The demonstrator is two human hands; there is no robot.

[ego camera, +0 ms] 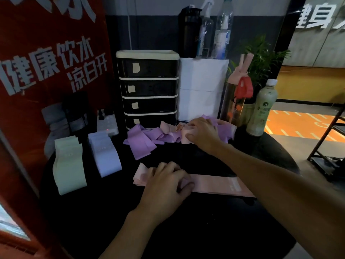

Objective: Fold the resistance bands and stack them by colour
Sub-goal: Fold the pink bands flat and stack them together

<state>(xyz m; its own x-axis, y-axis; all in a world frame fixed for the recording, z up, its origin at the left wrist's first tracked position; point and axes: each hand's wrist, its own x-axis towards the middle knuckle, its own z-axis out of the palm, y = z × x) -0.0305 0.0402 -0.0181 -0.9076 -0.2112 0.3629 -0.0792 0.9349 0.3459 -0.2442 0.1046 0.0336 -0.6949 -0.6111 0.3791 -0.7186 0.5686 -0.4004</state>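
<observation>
Two stacks done at table left: a pale green stack and, just beside it, a pale blue stack. Pink is the colour now in hand.

A flat pink band lies lengthwise across the near middle of the table, layers showing at its left end. The left hand sits on that end, its grip bent over the fabric, fingertips and thumb pressing it down.

The right hand is out at the loose pile of purple and pink bands in front of the drawer unit. Its grip pinches a crumpled pink band between thumb and fingers.

Judged step: fetching the next pink band while holding the pink stack in place.

Next move calls for drawing that band free of the purple ones tangled round it, smoothing it, folding it and laying it square on the pink one. Purple remains unsorted.
</observation>
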